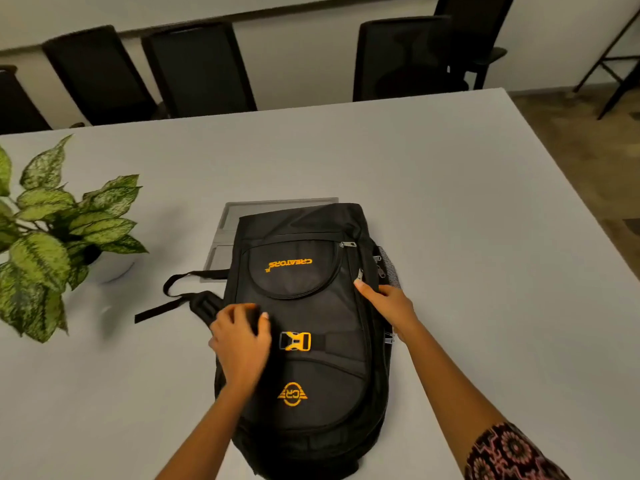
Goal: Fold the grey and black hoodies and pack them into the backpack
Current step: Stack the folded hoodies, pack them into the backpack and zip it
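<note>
A black backpack (301,327) with orange lettering and an orange buckle (295,341) lies flat on the grey table (467,237), bulging and with its front pockets zipped. My left hand (240,336) rests on the bag's left side with fingers curled over the fabric. At the bag's right edge my right hand (388,303) pinches a zipper pull (359,276). A strip of grey knit fabric (389,266), perhaps a hoodie, shows at the bag's right side. No hoodie is otherwise visible.
A potted plant (52,237) with green mottled leaves stands at the left. A flat grey panel (228,230) in the table lies under the bag's far end. Black shoulder straps (180,299) trail left. Black chairs (197,67) line the far edge.
</note>
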A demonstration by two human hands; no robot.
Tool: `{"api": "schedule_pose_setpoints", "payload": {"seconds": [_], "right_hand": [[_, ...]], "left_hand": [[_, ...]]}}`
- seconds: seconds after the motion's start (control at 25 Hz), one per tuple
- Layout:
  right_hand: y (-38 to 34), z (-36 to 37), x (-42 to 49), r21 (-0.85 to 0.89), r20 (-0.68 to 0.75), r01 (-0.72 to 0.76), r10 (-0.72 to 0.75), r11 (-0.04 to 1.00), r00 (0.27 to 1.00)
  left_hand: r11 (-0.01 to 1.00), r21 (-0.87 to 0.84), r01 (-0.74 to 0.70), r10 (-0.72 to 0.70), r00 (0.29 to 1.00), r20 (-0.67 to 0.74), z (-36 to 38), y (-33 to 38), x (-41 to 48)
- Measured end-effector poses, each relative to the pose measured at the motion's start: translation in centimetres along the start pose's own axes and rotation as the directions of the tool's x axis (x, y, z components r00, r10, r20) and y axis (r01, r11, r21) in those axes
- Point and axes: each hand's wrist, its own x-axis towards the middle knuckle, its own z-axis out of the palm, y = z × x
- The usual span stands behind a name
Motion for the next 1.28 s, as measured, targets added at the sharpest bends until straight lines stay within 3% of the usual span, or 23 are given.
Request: {"api": "schedule_pose_setpoints", "payload": {"seconds": [0.08,0.12,0.28,0.44,0.68,0.92,1.16,1.28], "right_hand": [[0.4,1.5,-0.3,0.098,0.086,-0.035,0.026,0.995,0.996],[0.7,2.3,-0.3,0.113,0.11,-0.041,0.029,0.993,0.994],[1.8,3.3,0.3,0.175,0.145,-0.095,0.07,0.98,0.987],[1.6,4.5,-0.3,0.238,0.041,-0.039,0.03,0.971,0.999],[-2.4,4.9,-2.5,0.327,-0.074,0.025,-0.001,0.945,0.997],[-12.9,6.8,-3.4,0.362,-0.075,0.207,-0.193,0.909,0.978],[-23.6,13.9,1.2,0.388,-0.076,0.338,-0.336,0.857,0.939],[-25.4,18.5,4.1,0.421,-0.059,0.35,-0.36,0.837,0.931]], "left_hand": [[0.929,0.01,0.369,-0.366,0.916,0.166,0.2,-3.0,2.3],[0.878,-0.014,0.478,-0.46,0.852,0.249,0.4,-4.4,3.2],[0.697,-0.338,0.632,-0.464,0.757,0.459,1.0,-6.5,4.9],[0.694,-0.382,0.611,-0.366,0.756,0.543,1.1,-6.6,5.7],[0.496,-0.559,0.664,-0.293,0.734,0.612,0.9,-5.7,8.0],[0.37,-0.717,0.591,-0.174,0.802,0.571,-4.5,-5.0,14.3],[0.438,-0.789,0.431,-0.094,0.895,0.436,-10.0,-7.3,27.2],[0.452,-0.793,0.409,-0.097,0.906,0.412,-10.5,-9.8,32.3]]}}
